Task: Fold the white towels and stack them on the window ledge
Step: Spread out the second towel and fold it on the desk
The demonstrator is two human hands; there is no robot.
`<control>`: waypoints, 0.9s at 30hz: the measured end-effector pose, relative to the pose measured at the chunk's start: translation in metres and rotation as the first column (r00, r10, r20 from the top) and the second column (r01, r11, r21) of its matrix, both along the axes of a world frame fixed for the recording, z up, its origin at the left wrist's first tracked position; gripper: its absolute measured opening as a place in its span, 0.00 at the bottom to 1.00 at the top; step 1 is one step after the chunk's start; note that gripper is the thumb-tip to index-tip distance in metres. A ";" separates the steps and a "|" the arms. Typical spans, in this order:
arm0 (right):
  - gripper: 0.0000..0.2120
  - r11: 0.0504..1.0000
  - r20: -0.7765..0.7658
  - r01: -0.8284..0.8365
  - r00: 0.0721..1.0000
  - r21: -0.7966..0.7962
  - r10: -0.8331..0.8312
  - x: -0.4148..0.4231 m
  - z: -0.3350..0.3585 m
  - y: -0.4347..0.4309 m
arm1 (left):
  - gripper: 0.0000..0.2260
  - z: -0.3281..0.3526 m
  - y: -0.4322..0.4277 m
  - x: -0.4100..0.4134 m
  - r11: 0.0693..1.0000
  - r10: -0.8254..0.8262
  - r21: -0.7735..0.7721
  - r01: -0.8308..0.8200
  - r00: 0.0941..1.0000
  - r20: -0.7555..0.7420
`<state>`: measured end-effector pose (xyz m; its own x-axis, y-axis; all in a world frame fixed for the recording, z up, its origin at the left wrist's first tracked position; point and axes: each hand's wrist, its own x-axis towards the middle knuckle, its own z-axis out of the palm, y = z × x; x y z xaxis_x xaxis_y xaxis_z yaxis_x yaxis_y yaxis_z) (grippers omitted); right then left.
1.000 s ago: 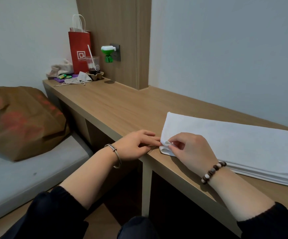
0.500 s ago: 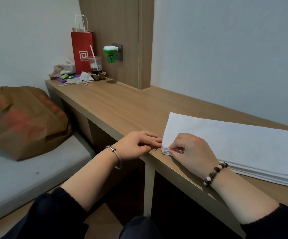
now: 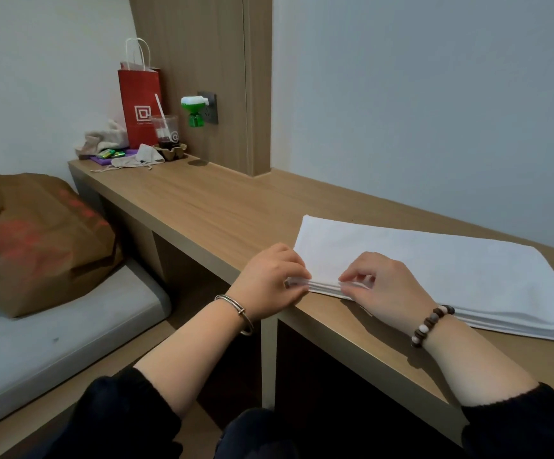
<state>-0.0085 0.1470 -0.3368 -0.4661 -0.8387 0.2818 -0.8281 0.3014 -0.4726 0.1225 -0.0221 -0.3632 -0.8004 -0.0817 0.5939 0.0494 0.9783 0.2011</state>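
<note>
A white towel (image 3: 434,260), folded into several flat layers, lies on the long wooden ledge (image 3: 219,210) at the right. My left hand (image 3: 269,283) pinches the towel's near left corner, where the layered edges show. My right hand (image 3: 378,286) is a little to the right on the same front edge, its fingers curled and pinching the layers. Both hands sit at the ledge's front edge.
At the ledge's far left end stand a red paper bag (image 3: 139,107), a plastic cup with a straw (image 3: 166,130), a crumpled cloth (image 3: 106,137) and small items. A green plug-in device (image 3: 194,111) hangs on the wood panel. A brown bag (image 3: 33,240) lies on the grey mattress (image 3: 53,342) at left.
My left hand has moved right onto the towel's corner and now pinches it. My right hand has shifted right along the front edge. The view has tilted slightly.
</note>
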 end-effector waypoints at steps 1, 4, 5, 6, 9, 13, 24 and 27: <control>0.02 0.999 -0.012 0.001 1.000 0.040 -0.001 -0.003 0.000 0.006 | 0.04 -0.001 0.001 0.000 0.999 -0.003 -0.040 0.003 1.000 -0.006; 0.02 0.997 -0.021 0.037 0.999 0.070 -0.035 -0.011 0.000 0.023 | 0.07 0.000 -0.001 0.000 0.997 0.014 -0.082 -0.012 0.999 0.031; 0.03 0.996 -0.012 0.053 0.999 0.069 -0.053 -0.013 0.001 0.029 | 0.07 0.001 -0.001 0.001 0.996 0.017 -0.090 -0.012 0.999 0.051; 0.03 0.995 -0.001 0.069 0.998 0.074 -0.069 -0.015 0.001 0.034 | 0.08 0.002 -0.001 0.001 0.994 0.022 -0.108 -0.015 0.998 0.066; 0.02 0.988 0.010 0.128 0.992 0.081 -0.130 -0.020 0.002 0.048 | 0.15 0.013 0.007 -0.004 0.967 0.075 -0.250 -0.051 0.993 0.089; 0.04 0.978 0.004 0.198 0.980 0.072 -0.198 -0.026 0.001 0.057 | 0.11 0.027 0.028 -0.023 0.967 0.127 -0.244 -0.075 0.971 0.204; 0.05 0.967 -0.112 0.237 0.968 0.092 -0.227 -0.032 0.004 0.075 | 0.18 0.009 0.060 -0.060 0.999 -0.032 0.051 0.010 0.889 0.457; 0.08 0.959 -0.164 0.236 0.964 0.159 -0.210 -0.035 0.007 0.083 | 0.17 0.008 0.060 -0.059 0.999 -0.033 0.050 0.012 0.894 0.447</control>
